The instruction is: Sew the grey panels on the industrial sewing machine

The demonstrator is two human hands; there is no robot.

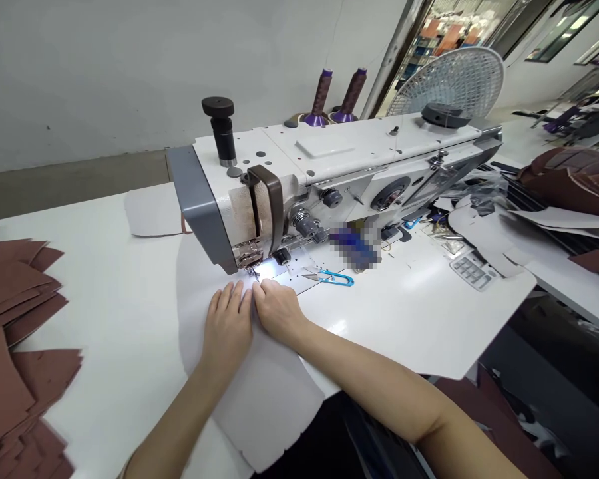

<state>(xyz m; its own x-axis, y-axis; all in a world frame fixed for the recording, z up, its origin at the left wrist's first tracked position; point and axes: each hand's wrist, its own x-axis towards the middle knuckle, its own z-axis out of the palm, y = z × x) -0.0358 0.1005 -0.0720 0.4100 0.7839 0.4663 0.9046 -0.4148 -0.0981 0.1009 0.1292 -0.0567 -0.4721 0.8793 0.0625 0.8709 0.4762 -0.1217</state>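
Observation:
A white sewing machine stands on the white table, its needle area lit. Under the needle lies a long pale grey-white piece of material, which hangs over the front edge. My left hand lies flat on this piece, fingers stretched toward the needle. Just right of it, my right hand has its fingers pressed together at the edge of the piece, close to the presser foot. Blue thread snips lie on the table to the right of my right hand.
Stacks of brown pieces lie at the left. Two brown thread spools and a white fan stand behind the machine. A clear tray, scraps and more brown pieces are at the right.

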